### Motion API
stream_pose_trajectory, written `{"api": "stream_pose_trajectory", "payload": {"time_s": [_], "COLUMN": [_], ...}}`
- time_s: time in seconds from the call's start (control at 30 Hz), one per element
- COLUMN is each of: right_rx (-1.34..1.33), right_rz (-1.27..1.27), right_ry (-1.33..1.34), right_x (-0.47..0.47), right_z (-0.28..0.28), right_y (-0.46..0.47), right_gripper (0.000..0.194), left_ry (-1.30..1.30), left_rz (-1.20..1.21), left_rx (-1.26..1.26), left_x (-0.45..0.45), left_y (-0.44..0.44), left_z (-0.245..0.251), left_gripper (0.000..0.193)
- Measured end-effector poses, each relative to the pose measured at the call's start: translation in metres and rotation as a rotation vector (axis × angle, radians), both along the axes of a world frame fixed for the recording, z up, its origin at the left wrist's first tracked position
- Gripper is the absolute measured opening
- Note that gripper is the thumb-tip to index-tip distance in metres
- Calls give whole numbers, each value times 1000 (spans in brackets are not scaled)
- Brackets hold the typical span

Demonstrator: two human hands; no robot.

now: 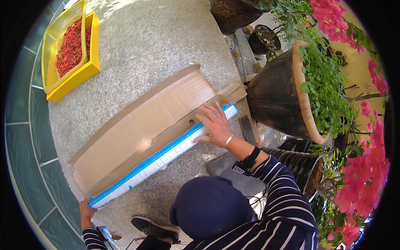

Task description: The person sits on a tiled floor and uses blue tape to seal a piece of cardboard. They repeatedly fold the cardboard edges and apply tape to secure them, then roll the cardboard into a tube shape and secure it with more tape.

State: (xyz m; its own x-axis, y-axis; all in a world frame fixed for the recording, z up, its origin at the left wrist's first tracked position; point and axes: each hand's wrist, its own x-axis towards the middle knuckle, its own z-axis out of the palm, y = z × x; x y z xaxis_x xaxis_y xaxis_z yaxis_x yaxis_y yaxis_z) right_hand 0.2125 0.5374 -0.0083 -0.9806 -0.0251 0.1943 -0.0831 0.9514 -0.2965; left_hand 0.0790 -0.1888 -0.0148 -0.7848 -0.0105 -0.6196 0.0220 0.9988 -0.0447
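A long, narrow roll or bundle, white with a bright blue strip along one side, lies diagonally along the near edge of an unfolded cardboard box. At its lower left end is my left hand, gripping the tip; the fingers are partly hidden. My right hand rests over the bundle near its upper right end, fingers spread, the thumb on the near side and the fingertips towards the cardboard. A metal bangle and a black strap are on my right wrist.
Red chillies fill a yellow plastic basket on a yellow box at the upper left. Large plant pots line the right side, with pink flowers. A flat grey slab and my shoe are close by.
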Motion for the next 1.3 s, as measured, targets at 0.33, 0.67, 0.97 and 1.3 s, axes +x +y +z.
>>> {"api": "stream_pose_trajectory", "payload": {"time_s": [0.33,0.67,0.97,1.3], "right_rx": [-463,-389,-313,-358], "right_rz": [-849,-991,-1015,-938], "right_ry": [76,-30,-128,-88], "right_x": [29,15,-6,7], "right_z": [-42,-41,-39,-34], "right_y": [51,39,48,45], "right_gripper": [73,64,64,62], "left_ry": [-27,-104,77,-76], "left_rz": [88,-22,-563,-560], "left_rx": [66,-42,-158,373], "left_x": [0,-7,-29,26], "left_y": [10,-22,156,332], "left_z": [6,-17,47,27], "left_gripper": [54,75,119,60]}}
